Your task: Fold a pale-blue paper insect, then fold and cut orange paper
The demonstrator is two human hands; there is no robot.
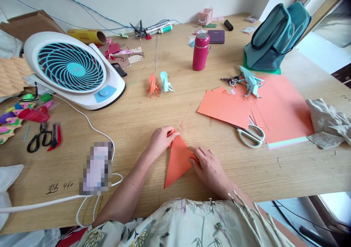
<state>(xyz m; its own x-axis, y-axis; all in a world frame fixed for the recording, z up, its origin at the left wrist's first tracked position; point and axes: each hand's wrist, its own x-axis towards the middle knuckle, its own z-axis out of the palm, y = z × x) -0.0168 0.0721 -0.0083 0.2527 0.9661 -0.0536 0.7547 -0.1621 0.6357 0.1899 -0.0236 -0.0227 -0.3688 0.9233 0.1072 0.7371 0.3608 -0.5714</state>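
A folded sheet of orange paper (178,157), shaped like a triangle, lies on the wooden table (134,130) in front of me. My left hand (162,139) pinches its upper corner, thumb on top and fingers partly curled around it. At the right edge my right hand (205,163) grips the paper, with the fingers bent and the thumb close to the index finger. Farther back stand an orange folded-paper figure (153,86) and a pale blue one (165,82), both with thin legs. Neither hand touches them.
A fan (75,69) stands at the left, with black-handled scissors (40,139) and a phone (95,168) nearer. On the right are white-handled scissors (251,136), orange sheets (282,111), a blue paper figure (251,81) and a teal bag (268,38). A pink flask (201,53) stands behind.
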